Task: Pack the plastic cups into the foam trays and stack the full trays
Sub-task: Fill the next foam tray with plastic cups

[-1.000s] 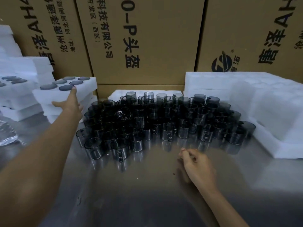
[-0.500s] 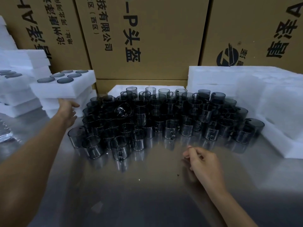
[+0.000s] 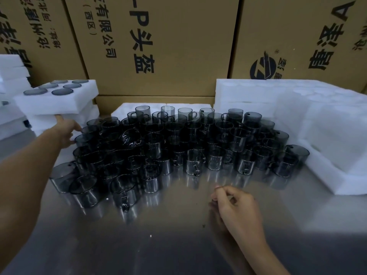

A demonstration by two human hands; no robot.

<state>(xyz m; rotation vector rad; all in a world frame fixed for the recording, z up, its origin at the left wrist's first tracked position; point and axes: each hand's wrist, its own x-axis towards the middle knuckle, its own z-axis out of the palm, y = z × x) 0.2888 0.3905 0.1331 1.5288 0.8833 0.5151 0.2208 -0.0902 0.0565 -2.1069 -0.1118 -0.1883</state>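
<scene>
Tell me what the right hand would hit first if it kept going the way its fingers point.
Probably the nearest cups of the cluster: the right hand points up-left across bare table; depth is unclear.

- A crowd of dark, see-through plastic cups [image 3: 178, 143] with handles stands on a shiny metal surface [image 3: 158, 245].
- The left hand [image 3: 66, 132] reaches under a filled foam tray [image 3: 57, 100], fingers [image 3: 58, 117] touching its underside; the tray tops a stack of foam trays.
- The right hand [image 3: 236, 205] rests loosely curled on the surface, holding nothing.
- Empty foam trays [image 3: 297, 108] lie at the right.
- Printed cardboard boxes [image 3: 158, 46] stand behind.
</scene>
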